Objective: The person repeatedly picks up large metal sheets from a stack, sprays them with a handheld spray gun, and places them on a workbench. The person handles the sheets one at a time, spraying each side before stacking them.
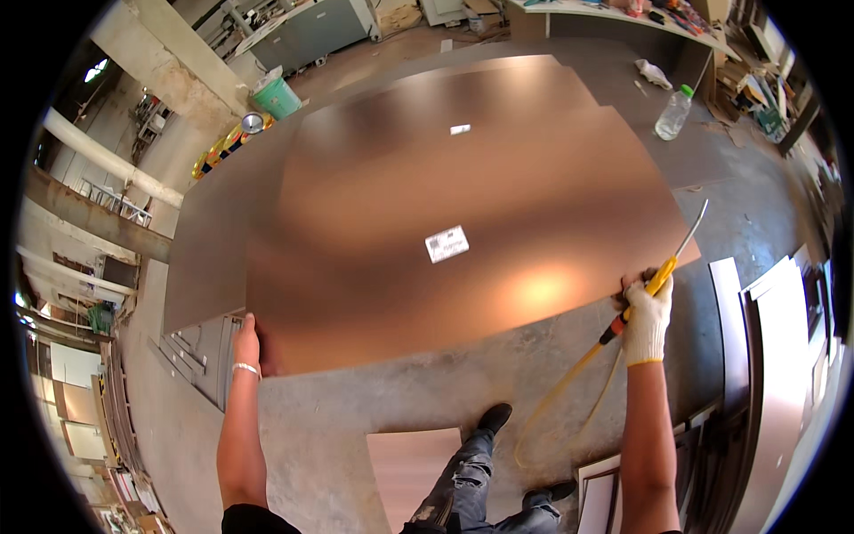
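Note:
A large copper-coloured sheet panel (374,298) with a white label (447,244) lies across the middle, its near edge toward me. My left hand (248,343), bare with a white band at the wrist, grips the panel's near left corner, thumb on top. At the near right corner is my right hand (648,316) in a cream knit glove. It is closed around a yellow air blow gun (660,278) with a long thin metal nozzle pointing away and right. Some fingers of that hand also touch the panel's edge. A yellow hose (556,392) hangs from the gun.
Under and behind lies a wider grey-brown sheet (209,236). Beyond are a plastic bottle with a green cap (673,114), a crumpled white glove (654,74) and a green bucket (277,96). Panels (783,338) lean at the right. A flat board (414,472) lies by my feet.

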Motion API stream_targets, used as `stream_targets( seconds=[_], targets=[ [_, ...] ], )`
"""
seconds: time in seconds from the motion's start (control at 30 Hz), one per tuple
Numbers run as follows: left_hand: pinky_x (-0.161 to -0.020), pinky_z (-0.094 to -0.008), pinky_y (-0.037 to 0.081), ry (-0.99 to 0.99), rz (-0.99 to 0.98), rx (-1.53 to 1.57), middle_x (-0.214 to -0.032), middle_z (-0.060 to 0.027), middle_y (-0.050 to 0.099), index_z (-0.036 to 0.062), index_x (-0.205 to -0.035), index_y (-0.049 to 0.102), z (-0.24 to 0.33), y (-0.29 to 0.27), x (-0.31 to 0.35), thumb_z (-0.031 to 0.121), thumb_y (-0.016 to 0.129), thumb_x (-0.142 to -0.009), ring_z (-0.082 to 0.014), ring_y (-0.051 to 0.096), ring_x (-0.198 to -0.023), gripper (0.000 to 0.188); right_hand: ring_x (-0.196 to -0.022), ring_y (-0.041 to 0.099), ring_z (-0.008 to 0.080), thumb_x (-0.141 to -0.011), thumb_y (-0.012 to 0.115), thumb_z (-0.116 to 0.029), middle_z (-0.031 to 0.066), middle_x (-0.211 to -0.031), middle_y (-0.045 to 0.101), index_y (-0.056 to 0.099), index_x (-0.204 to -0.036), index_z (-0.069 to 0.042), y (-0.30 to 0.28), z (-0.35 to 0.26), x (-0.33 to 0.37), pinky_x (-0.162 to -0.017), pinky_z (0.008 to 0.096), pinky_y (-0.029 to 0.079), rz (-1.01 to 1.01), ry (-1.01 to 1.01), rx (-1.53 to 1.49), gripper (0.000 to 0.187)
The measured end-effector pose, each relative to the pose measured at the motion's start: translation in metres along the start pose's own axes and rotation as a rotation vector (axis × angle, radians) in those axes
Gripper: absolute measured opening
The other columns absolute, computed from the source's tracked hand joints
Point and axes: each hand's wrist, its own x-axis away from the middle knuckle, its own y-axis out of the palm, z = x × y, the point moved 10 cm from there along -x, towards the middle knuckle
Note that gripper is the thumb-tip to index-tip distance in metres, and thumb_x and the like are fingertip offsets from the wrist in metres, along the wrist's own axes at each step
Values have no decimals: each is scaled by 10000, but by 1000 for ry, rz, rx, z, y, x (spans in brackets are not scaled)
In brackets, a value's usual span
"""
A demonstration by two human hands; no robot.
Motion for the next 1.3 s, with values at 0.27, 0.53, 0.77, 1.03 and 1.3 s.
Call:
stream_targets(
  seconds=[0.27,0.53,0.77,1.03,1.3],
  targets=[
    [-961,-486,453,872,50,-807,-1261,-197,597,22,-1248,575,202,107,49,374,555,-927,-398,539,-1173,477,-745,685,283,-889,505,21,148,-987,613,407,-1170,-85,75,-4,-39,-590,340,561,-180,32,-82,316],
    [-1098,-685,184,1232,-121,-805,-1559,-164,312,216,-1516,346,293,289,200,500,448,-982,-470,261,-1413,613,-739,672,320,-846,540,11,245,-1033,639,434,-1133,-105,-20,75,-10,-574,373,540,-124,272,-410,327],
    [-991,-615,357,1380,-14,-810,-1474,-158,428,197,-1453,424,327,339,219,399,530,-938,-424,410,-1318,564,-653,529,172,-855,461,-64,94,-890,581,493,-977,-141,-304,203,103,-526,281,421,529,590,-607,148],
    [-1159,-482,263,1465,161,-796,-1476,-181,447,14,-1442,429,246,368,296,270,426,-1015,-352,373,-1388,498,-547,440,186,-920,464,-93,79,-710,455,454,-861,-47,-481,409,318,-475,304,422,862,690,-1090,75],
    [-1074,-412,404,1101,-1782,-1022,-1345,-196,570,42,-1333,552,-71,440,802,254,621,-910,-342,532,-1261,479,-683,614,292,-979,544,-316,157,-837,604,540,-971,-60,-534,505,420,-545,389,514,969,840,-1325,256]
  ],
)
